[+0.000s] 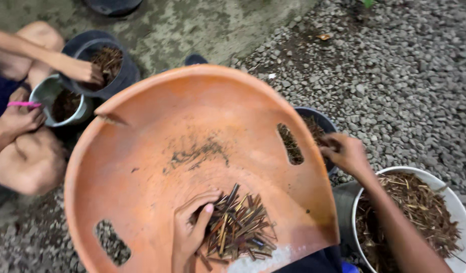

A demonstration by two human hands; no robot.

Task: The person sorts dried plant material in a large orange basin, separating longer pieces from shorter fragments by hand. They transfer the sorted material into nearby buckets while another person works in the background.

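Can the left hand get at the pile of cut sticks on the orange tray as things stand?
Probably yes. The left hand already rests on the edge of the pile of sticks on the orange tray, fingers curled over them, with nothing lying between hand and pile.

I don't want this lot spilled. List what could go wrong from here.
1. The left hand presses the pile of cut sticks near the orange tray's low edge; sticks could slide off.
2. The tray's handle slot is open; small pieces may drop through.
3. The right hand reaches beyond the tray into the dark pot, so the tray may tip.
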